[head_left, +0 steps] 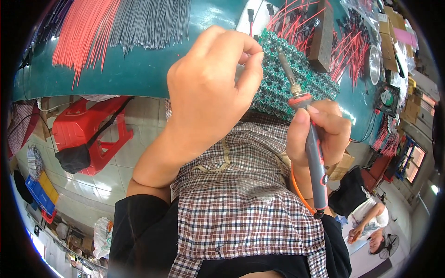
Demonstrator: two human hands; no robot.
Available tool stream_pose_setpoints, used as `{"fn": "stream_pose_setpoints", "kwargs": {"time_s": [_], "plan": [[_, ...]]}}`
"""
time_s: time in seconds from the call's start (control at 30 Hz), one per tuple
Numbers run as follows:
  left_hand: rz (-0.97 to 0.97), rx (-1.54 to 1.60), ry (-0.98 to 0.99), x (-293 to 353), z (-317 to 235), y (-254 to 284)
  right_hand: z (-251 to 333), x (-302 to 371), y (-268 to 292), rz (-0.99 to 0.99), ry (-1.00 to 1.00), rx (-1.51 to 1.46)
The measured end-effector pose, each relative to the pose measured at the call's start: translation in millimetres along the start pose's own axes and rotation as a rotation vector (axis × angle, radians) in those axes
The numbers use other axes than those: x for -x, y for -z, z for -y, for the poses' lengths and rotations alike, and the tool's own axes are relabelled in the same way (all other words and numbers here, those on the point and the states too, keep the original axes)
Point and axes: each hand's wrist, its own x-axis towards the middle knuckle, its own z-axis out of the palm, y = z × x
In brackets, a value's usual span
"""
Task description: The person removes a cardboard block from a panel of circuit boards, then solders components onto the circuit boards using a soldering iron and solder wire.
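Note:
My right hand (330, 132) is closed around the grey-and-red handle of a soldering iron (317, 173). The iron's metal tip slants up and away over a panel of small green circuit boards (277, 85) at the table's near edge. An orange cord hangs from the handle's lower end. Beside the panel's left side, my left hand (211, 76) is closed, with thumb and forefinger pinched together. What those fingertips hold is too small to make out. A black connector (251, 15) on a short red-and-dark lead stands just beyond them, over a white surface.
Bundles of red wires (88, 32) and dark grey wires (150, 21) lie at far left on the green table (134, 69). A dark bar (321, 41) and more red leads (354, 51) lie right. A small fan (388, 98), a red stool (85, 129) and another person (371, 217) are around.

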Motion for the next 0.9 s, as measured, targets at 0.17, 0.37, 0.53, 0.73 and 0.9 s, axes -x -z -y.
{"fn": "stream_pose_setpoints", "kwargs": {"time_s": [0.17, 0.37, 0.53, 0.73, 0.9], "plan": [[-0.006, 0.035, -0.002, 2.0, 1.2, -2.2, 4.4, -2.2, -4.8, 0.018, -0.043, 0.052], [0.004, 0.020, -0.007, 5.0, 0.1, -2.3, 10.6, -7.3, -2.4, 0.055, -0.064, 0.087], [0.045, -0.032, 0.011, 2.8, -3.1, 2.3, 9.9, -1.0, 11.7, 0.005, -0.041, -0.064], [-0.042, 0.042, -0.026, 4.4, 2.6, -2.4, 11.7, -1.6, 17.2, 0.046, -0.042, -0.008], [-0.058, -0.002, 0.032, 0.8, 3.3, 2.0, 8.2, -1.4, 3.6, 0.046, -0.031, -0.071]]}}
